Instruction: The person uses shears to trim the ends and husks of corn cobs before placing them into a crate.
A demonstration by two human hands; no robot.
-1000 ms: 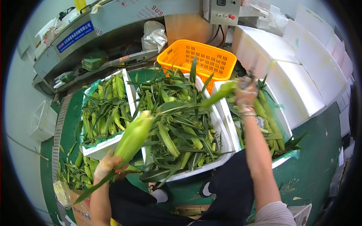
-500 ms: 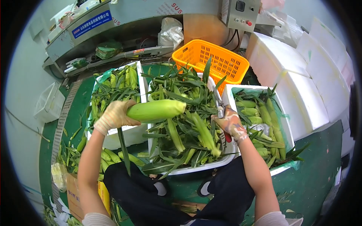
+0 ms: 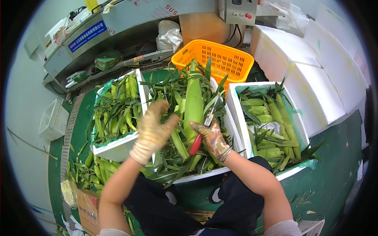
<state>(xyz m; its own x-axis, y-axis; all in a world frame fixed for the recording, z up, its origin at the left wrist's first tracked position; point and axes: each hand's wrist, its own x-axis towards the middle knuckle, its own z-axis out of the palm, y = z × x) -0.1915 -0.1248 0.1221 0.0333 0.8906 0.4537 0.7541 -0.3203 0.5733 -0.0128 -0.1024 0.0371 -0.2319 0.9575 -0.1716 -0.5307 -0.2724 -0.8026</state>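
Observation:
My left hand [image 3: 155, 128], in a pale striped glove, is open, its fingers apart and slightly blurred. It hovers just left of a large ear of corn [image 3: 193, 100] in its green husk, whose tip points away from me. My right hand [image 3: 214, 139], in a camouflage-patterned glove, grips pruning shears [image 3: 196, 144] with a red handle, their metal blades pointing up. My right thumb overlaps the lower right side of that ear; whether it holds the ear, I cannot tell. Beneath both hands lies a heap of leaves and ears in a white tub [image 3: 235, 135].
At left stands a foam box [image 3: 118, 147] of corn, at right another foam box [image 3: 305, 137] of corn. An orange basket [image 3: 240, 63] sits behind the tub. White foam boxes [image 3: 315, 90] are stacked at far right. Loose corn [image 3: 103, 169] and a cardboard box [image 3: 88, 208] are at lower left.
My left hand has let go of the large ear, which has turned from lying sideways to pointing away. My right hand has moved left and nearer, bringing the shears beside it.

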